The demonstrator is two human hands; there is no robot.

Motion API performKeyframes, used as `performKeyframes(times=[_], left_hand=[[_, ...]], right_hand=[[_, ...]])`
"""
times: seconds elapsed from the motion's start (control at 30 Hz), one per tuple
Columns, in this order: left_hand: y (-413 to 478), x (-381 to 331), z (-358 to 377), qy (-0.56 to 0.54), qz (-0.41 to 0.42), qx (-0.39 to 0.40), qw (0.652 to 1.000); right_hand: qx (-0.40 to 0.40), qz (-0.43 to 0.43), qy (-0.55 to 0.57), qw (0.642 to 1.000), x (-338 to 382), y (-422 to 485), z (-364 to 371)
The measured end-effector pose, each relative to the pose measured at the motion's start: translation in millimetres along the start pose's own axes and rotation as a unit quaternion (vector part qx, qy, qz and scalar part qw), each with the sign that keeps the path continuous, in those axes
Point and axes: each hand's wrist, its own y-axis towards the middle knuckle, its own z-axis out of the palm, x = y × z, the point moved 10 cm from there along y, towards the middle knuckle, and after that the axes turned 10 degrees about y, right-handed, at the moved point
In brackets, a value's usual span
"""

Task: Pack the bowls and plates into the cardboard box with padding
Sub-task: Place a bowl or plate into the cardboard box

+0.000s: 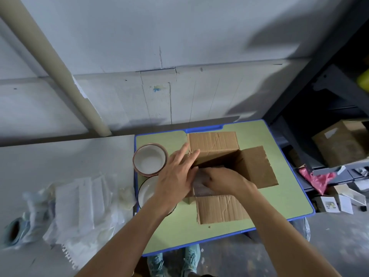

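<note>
Box point(255, 168) mouth: your left hand point(177, 174) and right hand point(225, 180) fill left side; far-right part open. Flaps point(213, 143) splay outward. Bowls point(149, 158) crowd desk point(289, 192) left edge. Bare desk front, right.

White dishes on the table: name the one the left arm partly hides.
The nearer, dark-rimmed dish, crossed by the left forearm. The brown-rimmed bowl stack beyond it lies clear of the arm.

Bare left hand point(175, 176) and right hand point(223, 180), forearms uncovered to frame edge. Feet in pale teal lace-up sneakers point(190, 258).
</note>
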Motion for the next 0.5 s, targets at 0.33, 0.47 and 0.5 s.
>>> performKeyframes(times=[0.33, 0.47, 0.5], left_hand=[[-82, 112, -18, 0.051, -0.131, -0.008, 0.99], [-99, 134, 8, 0.056, -0.189, 0.119, 0.973], [-101, 138, 16, 0.049, -0.199, 0.144, 0.968]], right_hand=[[-0.136, -0.103, 0.118, 0.978, 115, -59, -31], [-0.102, -0.084, 0.111, 0.985, 139, -38, 8], [-0.089, -0.078, 0.086, 0.989, 142, -34, 20]])
